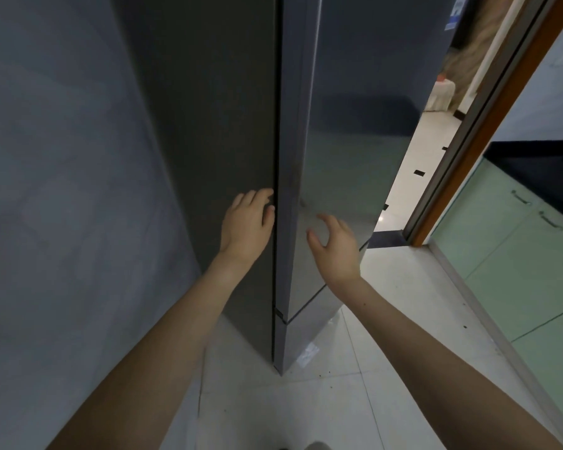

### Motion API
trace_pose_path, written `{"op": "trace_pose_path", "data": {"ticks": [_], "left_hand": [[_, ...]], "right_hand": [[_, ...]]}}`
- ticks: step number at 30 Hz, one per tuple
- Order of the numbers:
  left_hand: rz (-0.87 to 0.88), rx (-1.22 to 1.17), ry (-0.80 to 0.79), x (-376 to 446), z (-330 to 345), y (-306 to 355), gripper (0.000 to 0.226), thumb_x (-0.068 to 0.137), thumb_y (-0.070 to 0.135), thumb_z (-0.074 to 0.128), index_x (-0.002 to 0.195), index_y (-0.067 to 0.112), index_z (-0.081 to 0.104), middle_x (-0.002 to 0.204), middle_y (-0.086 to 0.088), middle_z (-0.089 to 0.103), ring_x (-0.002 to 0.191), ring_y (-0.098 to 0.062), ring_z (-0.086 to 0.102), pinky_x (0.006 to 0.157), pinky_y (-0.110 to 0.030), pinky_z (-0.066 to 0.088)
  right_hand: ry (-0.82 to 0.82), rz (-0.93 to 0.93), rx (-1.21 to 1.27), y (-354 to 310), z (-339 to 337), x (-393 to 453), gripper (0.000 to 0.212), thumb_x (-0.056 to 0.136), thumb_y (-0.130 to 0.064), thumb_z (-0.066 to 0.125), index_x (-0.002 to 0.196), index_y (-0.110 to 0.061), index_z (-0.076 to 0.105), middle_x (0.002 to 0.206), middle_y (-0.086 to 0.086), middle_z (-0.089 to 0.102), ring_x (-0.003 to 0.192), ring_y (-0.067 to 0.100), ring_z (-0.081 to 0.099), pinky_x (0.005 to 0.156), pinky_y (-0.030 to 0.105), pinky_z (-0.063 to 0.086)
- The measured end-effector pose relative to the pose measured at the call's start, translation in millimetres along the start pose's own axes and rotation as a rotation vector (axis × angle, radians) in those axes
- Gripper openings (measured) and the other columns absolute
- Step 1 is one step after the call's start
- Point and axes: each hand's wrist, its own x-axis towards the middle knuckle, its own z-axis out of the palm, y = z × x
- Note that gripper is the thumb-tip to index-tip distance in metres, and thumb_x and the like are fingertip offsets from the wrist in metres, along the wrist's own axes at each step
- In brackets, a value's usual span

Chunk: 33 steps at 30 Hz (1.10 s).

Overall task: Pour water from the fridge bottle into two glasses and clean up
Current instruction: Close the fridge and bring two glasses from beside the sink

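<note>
Here, hands at (closed) fridge.

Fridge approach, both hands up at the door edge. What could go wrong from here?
1. The left hand has its fingertips curled into the seam at the fridge door edge; if the door is shutting, they could get pinched.
2. The right hand hovers open near the glossy door face and grips nothing, so it might slip if it pushes.
</note>
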Motion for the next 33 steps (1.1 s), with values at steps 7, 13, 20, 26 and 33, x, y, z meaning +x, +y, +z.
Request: {"op": "trace_pose_path", "data": {"ticks": [7,13,20,26,33], "left_hand": [[0.133,0.041,-0.074,-40.6,-5.5,55.0,0.028,0.092,0.014,0.058,0.118,0.005,0.063,0.103,-0.012,0.067,0.095,-0.033,0.057,0.080,-0.041,0.047],[0.252,-0.036,-0.196,-74.1,18.3,121.5,0.031,0.089,0.018,0.063,0.118,0.007,0.064,0.111,-0.010,0.067,0.102,-0.033,0.059,0.085,-0.042,0.047],[0.404,-0.185,-0.317,-96.6,53.4,220.3,0.035,0.088,0.025,0.061,0.120,0.009,0.062,0.114,-0.007,0.064,0.106,-0.030,0.056,0.088,-0.040,0.043],[0.558,-0.286,-0.400,-118.1,81.9,311.5,0.035,0.089,0.028,0.063,0.121,0.011,0.062,0.115,-0.006,0.065,0.106,-0.029,0.055,0.089,-0.040,0.044],[0.747,-0.414,-0.482,-147.2,103.1,398.9,0.031,0.092,0.028,0.057,0.117,0.010,0.062,0.112,-0.008,0.065,0.103,-0.030,0.056,0.086,-0.040,0.046]], "right_hand": [[-0.001,-0.058,-0.175,30.0,-72.6,-51.8,0.038,0.095,-0.031,0.059,0.127,-0.009,0.062,0.126,0.008,0.063,0.117,0.027,0.054,0.097,0.035,0.045],[0.081,0.017,-0.286,63.2,-148.5,-106.7,0.039,0.094,-0.030,0.060,0.127,-0.010,0.062,0.122,0.007,0.066,0.116,0.026,0.055,0.097,0.034,0.043],[0.215,0.216,-0.375,105.7,-240.3,-165.5,0.041,0.095,-0.030,0.059,0.131,-0.010,0.058,0.128,0.007,0.061,0.122,0.026,0.051,0.100,0.037,0.042],[0.356,0.379,-0.431,129.7,-312.5,-220.2,0.039,0.095,-0.030,0.059,0.128,-0.008,0.060,0.125,0.008,0.062,0.123,0.028,0.049,0.100,0.036,0.040],[0.482,0.539,-0.511,148.3,-370.7,-276.8,0.038,0.095,-0.030,0.058,0.125,-0.007,0.060,0.124,0.009,0.062,0.123,0.028,0.049,0.100,0.038,0.042]]}}
